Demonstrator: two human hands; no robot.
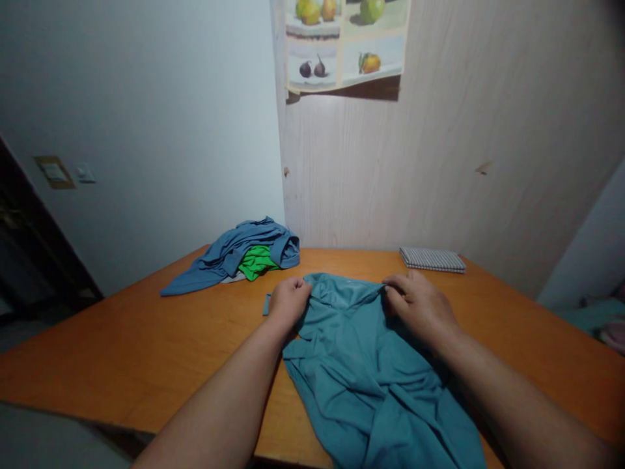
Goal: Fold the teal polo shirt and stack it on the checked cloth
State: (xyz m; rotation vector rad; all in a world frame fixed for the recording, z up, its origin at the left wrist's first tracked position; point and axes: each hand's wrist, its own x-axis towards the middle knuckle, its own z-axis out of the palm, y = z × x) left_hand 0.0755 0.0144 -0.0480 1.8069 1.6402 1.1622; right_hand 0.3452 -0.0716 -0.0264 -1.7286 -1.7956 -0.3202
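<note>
A teal cloth garment (361, 365) lies wrinkled on the wooden table, its near end reaching the bottom of the view. My left hand (290, 301) is closed on the garment's far left corner. At the far right corner, my right hand (420, 303) pinches the edge between thumb and fingers. The far edge is stretched between both hands and sags a little in the middle. A small teal strip shows just left of my left hand. What kind of garment it is, I cannot tell for sure.
A heap of blue clothes (234, 251) with a bright green cloth (258, 260) in it lies at the table's back left. A folded checked cloth (432, 259) sits at the back right. Behind the table (146, 352) stand walls, with a fruit poster (346, 45).
</note>
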